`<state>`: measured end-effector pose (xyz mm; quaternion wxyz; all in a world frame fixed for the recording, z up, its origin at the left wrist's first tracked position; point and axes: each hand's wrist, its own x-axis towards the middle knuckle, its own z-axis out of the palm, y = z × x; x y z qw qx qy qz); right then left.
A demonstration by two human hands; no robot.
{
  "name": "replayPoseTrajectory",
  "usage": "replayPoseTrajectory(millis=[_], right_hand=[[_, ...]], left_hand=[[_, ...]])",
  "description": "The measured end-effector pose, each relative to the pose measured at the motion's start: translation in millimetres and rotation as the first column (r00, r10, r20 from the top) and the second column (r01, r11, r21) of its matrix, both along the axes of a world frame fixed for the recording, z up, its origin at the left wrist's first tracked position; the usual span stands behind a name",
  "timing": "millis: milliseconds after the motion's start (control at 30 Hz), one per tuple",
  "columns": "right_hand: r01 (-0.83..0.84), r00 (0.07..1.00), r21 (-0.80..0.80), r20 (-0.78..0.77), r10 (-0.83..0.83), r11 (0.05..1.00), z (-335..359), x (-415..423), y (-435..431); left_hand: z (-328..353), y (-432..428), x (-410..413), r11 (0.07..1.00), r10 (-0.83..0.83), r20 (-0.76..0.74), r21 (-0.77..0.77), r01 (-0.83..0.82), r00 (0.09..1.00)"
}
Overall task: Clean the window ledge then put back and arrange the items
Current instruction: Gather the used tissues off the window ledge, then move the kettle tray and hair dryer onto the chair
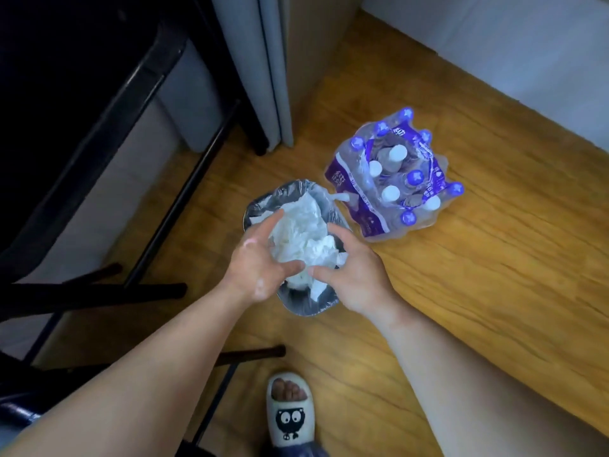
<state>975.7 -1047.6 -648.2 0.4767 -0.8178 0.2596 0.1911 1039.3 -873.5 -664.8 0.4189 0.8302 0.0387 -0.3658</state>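
So we're looking straight down at a small bin with a clear plastic liner, sitting on the wooden floor. The crumpled white paper is piled inside it, heaped up past the rim.

Both hands are right over the bin. Our left hand comes in from the left with its fingers spread and reaching out over the paper, thumb pointing across toward the other hand. Our right hand mirrors it from the right side, fingers loosely spread too, with its thumb tip just beside the left thumb. Neither hand is pinching anything as far as we can see. Can't tell if any fingertip is actually touching the paper or just hanging above it.

Just beside the bin on the right there's a shrink-wrapped pack of water bottles, the wrap torn open on top. A slipper with a cartoon face is near the bottom edge, and a black metal frame runs along the left.
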Motion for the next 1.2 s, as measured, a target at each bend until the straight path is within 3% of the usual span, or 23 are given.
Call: replayPoseTrajectory(millis=[267,500,633,767,1000,1200], right_hand=[[0.017,0.999,-0.023,-0.034,-0.018,1.0,43,-22,4],[-0.246,0.969,-0.128,-0.047,0.242,0.961,161,-25,21],[-0.609,0.793,-0.234,-0.149,0.591,0.758,249,-46,50],[-0.784,0.609,-0.31,-0.213,0.764,0.538,331,-90,92],[-0.86,0.387,-0.425,-0.18,0.904,0.284,468,-220,199],[-0.861,0.155,-0.5,-0.077,0.985,0.097,577,-356,322]], left_hand=[[63,11,-8,1.0,0.004,0.037,0.022,-0.005,0.999],[188,52,-32,0.987,-0.087,-0.009,0.132,0.088,0.996],[277,105,-85,0.967,-0.118,-0.019,0.224,0.119,0.993],[355,164,-168,0.919,-0.22,-0.047,0.326,0.223,0.974],[470,272,-365,0.916,-0.098,-0.027,0.388,0.101,0.995],[575,354,-538,0.917,0.053,0.132,0.385,-0.1,0.99]])
